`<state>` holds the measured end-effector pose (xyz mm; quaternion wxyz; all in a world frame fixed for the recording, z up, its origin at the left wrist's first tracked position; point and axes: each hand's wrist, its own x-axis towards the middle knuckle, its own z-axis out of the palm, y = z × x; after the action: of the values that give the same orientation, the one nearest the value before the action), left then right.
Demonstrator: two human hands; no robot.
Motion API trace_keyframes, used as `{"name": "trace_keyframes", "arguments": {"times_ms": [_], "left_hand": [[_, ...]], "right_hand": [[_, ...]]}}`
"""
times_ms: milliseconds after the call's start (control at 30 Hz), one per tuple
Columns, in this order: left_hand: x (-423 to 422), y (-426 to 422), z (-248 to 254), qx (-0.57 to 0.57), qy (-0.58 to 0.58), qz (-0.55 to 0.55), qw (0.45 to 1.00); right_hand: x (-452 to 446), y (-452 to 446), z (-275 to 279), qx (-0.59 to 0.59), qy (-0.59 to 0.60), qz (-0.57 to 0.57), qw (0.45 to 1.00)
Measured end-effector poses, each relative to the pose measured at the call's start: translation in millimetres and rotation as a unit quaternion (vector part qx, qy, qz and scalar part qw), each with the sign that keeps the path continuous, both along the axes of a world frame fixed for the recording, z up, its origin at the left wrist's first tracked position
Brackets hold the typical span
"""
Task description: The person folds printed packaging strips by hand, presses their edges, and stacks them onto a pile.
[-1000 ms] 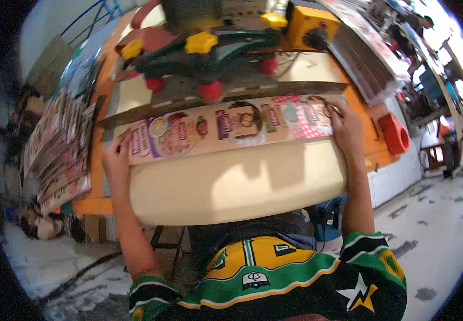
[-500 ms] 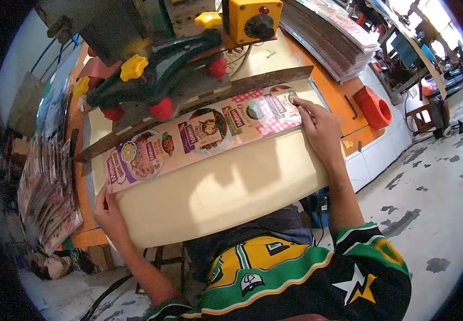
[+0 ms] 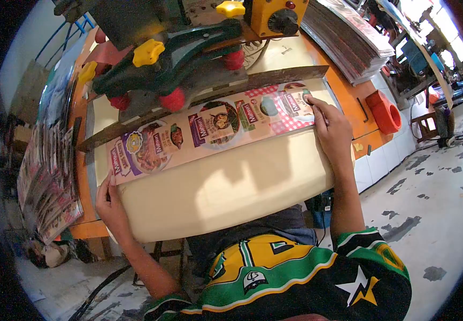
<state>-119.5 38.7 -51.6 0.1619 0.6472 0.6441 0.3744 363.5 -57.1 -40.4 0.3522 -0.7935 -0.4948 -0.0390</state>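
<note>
A long printed strip (image 3: 188, 134) with food pictures lies along a metal bar (image 3: 274, 78) on a cream board (image 3: 226, 182). My left hand (image 3: 110, 206) pinches the strip's lower left corner between thumb and fingers. At the opposite end, my right hand (image 3: 330, 128) grips the right edge, thumb on top. Just beyond the bar stands a machine with a dark green arm (image 3: 172, 61), yellow knobs (image 3: 148, 53) and red feet (image 3: 172, 99).
Printed sheets (image 3: 49, 182) are piled at the left. A tall stack of sheets (image 3: 349, 40) stands at the back right. Near the orange table's (image 3: 357, 120) right edge are a red ring-shaped object (image 3: 384, 112) and a hex key (image 3: 362, 109). A yellow control box (image 3: 279, 18) sits behind.
The view has turned and shifted, so the table and machine appear tilted compared with one second ago. Both hands keep hold of the strip's ends, and the strip stays along the bar.
</note>
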Motion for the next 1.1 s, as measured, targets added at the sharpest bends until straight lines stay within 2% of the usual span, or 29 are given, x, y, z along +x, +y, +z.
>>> {"name": "trace_keyframes", "arguments": {"times_ms": [200, 500, 1100], "left_hand": [[7.0, -2.1, 6.7, -0.019, 0.007, 0.015, 1.000], [5.5, -0.3, 5.1, -0.005, 0.014, 0.011, 1.000], [2.4, 0.7, 4.9, -0.002, 0.038, 0.013, 0.999]], "right_hand": [[2.3, 0.9, -3.8, 0.034, -0.020, 0.018, 0.999], [2.6, 0.7, -0.4, -0.004, -0.023, 0.011, 1.000], [4.1, 1.2, -2.9, 0.001, -0.041, 0.010, 0.999]]}}
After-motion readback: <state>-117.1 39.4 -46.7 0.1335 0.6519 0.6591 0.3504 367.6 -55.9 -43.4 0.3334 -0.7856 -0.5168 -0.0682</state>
